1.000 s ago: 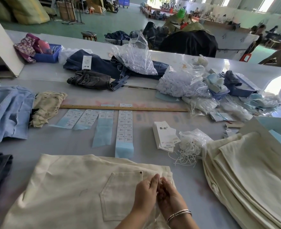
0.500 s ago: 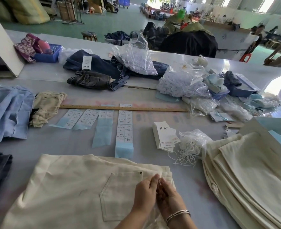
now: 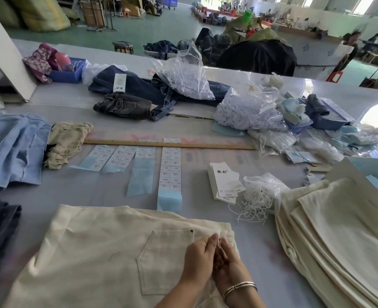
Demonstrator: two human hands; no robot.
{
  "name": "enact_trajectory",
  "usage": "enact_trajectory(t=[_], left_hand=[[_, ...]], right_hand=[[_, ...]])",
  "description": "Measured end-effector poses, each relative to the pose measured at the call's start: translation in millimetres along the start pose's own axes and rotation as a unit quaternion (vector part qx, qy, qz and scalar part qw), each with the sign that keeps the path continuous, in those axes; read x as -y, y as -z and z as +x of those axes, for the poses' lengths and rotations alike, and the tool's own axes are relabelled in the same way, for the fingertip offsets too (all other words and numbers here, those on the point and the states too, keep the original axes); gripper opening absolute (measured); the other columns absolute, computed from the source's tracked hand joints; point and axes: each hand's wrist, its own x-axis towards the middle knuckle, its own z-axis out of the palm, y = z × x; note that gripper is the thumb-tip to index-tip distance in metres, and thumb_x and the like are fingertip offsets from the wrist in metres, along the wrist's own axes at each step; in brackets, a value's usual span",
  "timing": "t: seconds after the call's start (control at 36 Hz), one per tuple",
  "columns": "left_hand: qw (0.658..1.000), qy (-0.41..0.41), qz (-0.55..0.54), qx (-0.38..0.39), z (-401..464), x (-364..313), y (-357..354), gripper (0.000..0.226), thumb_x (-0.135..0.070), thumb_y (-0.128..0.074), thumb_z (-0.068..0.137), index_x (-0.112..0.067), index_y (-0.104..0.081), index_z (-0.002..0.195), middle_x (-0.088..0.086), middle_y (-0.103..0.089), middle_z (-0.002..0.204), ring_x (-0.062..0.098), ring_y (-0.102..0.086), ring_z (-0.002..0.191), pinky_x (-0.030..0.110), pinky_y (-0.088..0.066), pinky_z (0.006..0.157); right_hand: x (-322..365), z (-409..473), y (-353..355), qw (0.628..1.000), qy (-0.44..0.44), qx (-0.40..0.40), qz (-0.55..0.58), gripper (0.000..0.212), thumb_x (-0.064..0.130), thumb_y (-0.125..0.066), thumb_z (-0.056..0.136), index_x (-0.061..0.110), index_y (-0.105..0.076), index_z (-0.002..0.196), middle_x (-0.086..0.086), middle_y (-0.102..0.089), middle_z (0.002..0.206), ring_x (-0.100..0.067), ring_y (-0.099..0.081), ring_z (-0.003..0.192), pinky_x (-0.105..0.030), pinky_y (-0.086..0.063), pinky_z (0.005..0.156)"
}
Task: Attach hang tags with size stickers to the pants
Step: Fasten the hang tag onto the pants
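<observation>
My left hand [image 3: 200,256] and my right hand [image 3: 228,261] are pressed together at the lower centre of the frame, fingertips meeting over the waistband corner of the cream pants [image 3: 99,252] that lie flat before me, back pocket [image 3: 164,261] up. Both hands are curled in a pinch around something thin and pale near the belt loop; it looks like white string, though I cannot tell exactly what sits between my fingers. A silver bangle [image 3: 239,287] circles my right wrist. Just above the pants, in the middle of the frame, four strips of size stickers [image 3: 171,172] lie side by side on blue backing paper, their upper ends near a long wooden ruler [image 3: 168,145] that runs across the grey table [image 3: 99,192]. To the right of the stickers sits a small stack of white hang tags [image 3: 224,181], and just beside it a clear bag spilling white string loops [image 3: 258,200]. At the lower right of the frame a pile of folded cream pants [image 3: 339,232] is stacked. On the left edge lie a light blue garment [image 3: 12,150] and a crumpled beige one [image 3: 67,142] touching it. Further up, dark jeans [image 3: 125,105] rest near clear plastic bags of white fasteners [image 3: 248,110], and a blue basket [image 3: 67,73] sits at the upper left.
</observation>
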Motion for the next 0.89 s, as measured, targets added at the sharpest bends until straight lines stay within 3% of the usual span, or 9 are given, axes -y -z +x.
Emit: enact_trajectory(t=[0.17,0.39,0.5,0.67,0.81,0.89], left_hand=[[1.0,-0.017,-0.004,-0.006,-2,3,0,0.042,-0.027,-0.053,0.097,-0.027,-0.051,0.055,-0.011,-0.052,0.049,-0.003,-0.047,0.05,0.023,-0.04,0.058],[1.0,-0.001,-0.01,-0.017,-3,1,-1,0.04,-0.026,-0.052,0.097,-0.025,-0.052,0.057,-0.008,-0.055,0.053,0.0,-0.048,0.051,0.025,-0.041,0.058],[0.999,0.008,-0.026,-0.02,-4,0,-2,0.041,-0.026,-0.051,0.097,-0.024,-0.051,0.057,-0.008,-0.05,0.049,0.0,-0.045,0.049,0.025,-0.039,0.057],[0.999,0.013,-0.036,-0.022,-6,0,-4,0.043,-0.025,-0.052,0.097,-0.023,-0.049,0.054,-0.009,-0.051,0.046,0.0,-0.045,0.048,0.022,-0.038,0.055],[1.0,0.014,-0.014,-0.014,-6,3,-3,0.038,-0.027,-0.052,0.097,-0.023,-0.053,0.06,-0.003,-0.058,0.058,0.008,-0.052,0.057,0.025,-0.041,0.059],[1.0,0.016,-0.003,-0.011,-5,4,-3,0.039,-0.027,-0.052,0.097,-0.024,-0.051,0.058,-0.007,-0.056,0.056,0.005,-0.051,0.055,0.024,-0.041,0.059]], right_hand=[[2,0,0,1.0,-0.002,0.002,-0.01,0.025,0.019,-0.054,0.093,0.004,-0.061,0.074,-0.007,-0.059,0.055,-0.011,-0.055,0.042,-0.017,-0.046,0.045],[0,-6,-5,1.0,-0.008,0.014,0.0,0.022,0.013,-0.053,0.093,-0.005,-0.063,0.089,-0.015,-0.069,0.078,-0.02,-0.067,0.066,-0.028,-0.052,0.087],[-2,-5,-4,1.0,0.0,0.003,-0.009,0.019,0.012,-0.054,0.093,-0.002,-0.065,0.085,-0.013,-0.069,0.072,-0.016,-0.067,0.055,-0.02,-0.054,0.053],[0,-7,-2,1.0,0.005,0.018,0.017,0.043,0.017,-0.055,0.091,0.001,-0.072,0.054,-0.013,-0.07,0.063,-0.017,-0.068,0.05,-0.024,-0.055,0.048],[-1,-9,-4,0.999,-0.002,0.031,0.023,0.049,0.018,-0.052,0.094,0.001,-0.071,0.052,-0.013,-0.068,0.058,-0.018,-0.066,0.047,-0.023,-0.054,0.044],[0,-11,-4,0.999,-0.008,0.031,0.029,0.052,0.019,-0.051,0.095,0.002,-0.07,0.049,-0.01,-0.065,0.052,-0.015,-0.064,0.043,-0.02,-0.052,0.041]])
